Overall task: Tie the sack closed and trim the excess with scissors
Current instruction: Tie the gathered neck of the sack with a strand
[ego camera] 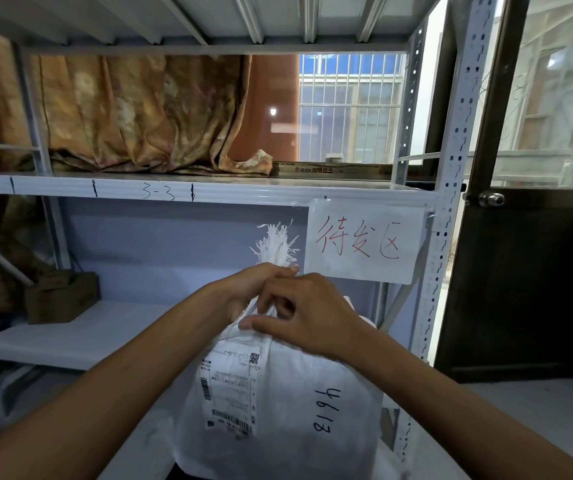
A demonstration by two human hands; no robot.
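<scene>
A full white woven sack [312, 410] stands upright in front of me, with a shipping label and a handwritten number on its side. Its gathered neck rises between my hands, and the frayed top [278, 245] fans out above them. My left hand [254, 285] is closed around the neck from the left. My right hand [306, 317] pinches the bunched fabric just below, thumb pressed on the folds. No tie and no scissors are in view.
A white metal shelf rack [209, 192] stands directly behind the sack, with a paper sign in red writing [364, 242] hanging from it. A cardboard box [60, 297] sits on the lower shelf at left. A dark door [520, 289] is at right.
</scene>
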